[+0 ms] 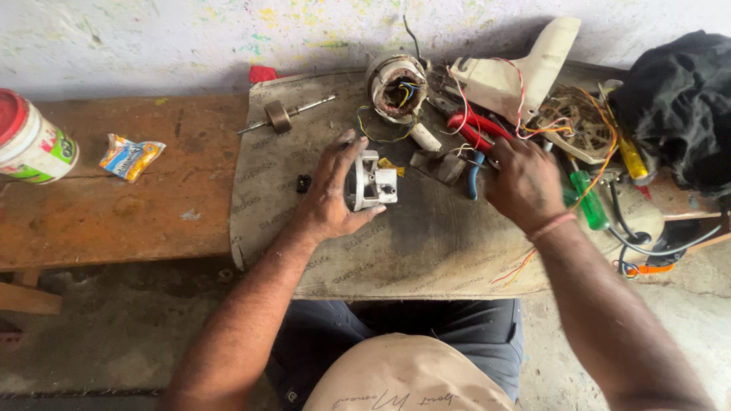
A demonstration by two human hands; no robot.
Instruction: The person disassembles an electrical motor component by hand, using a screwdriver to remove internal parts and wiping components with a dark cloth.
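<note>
Our left hand (335,190) cups a small grey metal motor housing (371,181), fingers curled round its left side and thumb under it, so it is pinching the housing against the mat near the mat's centre. Our right hand (524,183) lies palm down over the tool pile to the right, fingers bent onto the red-handled pliers (474,129) and a blue-handled tool (475,173); we cannot tell whether it grips either one.

Edges: the worn grey cardboard mat (426,251) overhangs the bench toward our lap, with its front edge just above our knees. Its left edge meets the bare wooden bench (129,205). Open room is the mat's lower half in front of both hands and the bench strip on the left.

Clutter sits along the far edge: a stator with copper windings (396,85) just beyond the housing, a rotor shaft (283,116) to its left, a white plastic fan body (518,72) with red and white wires, a green-handled screwdriver (588,199), a yellow-handled screwdriver (632,156) and a black cloth (678,106) at far right. A small black part (304,183) lies just left of our left wrist.

On the bench, well apart from the hands, are a red-lidded tin (30,141) and a crumpled wrapper (131,156). Behind is a paint-flecked white wall (152,38); below is a concrete floor (91,335).
</note>
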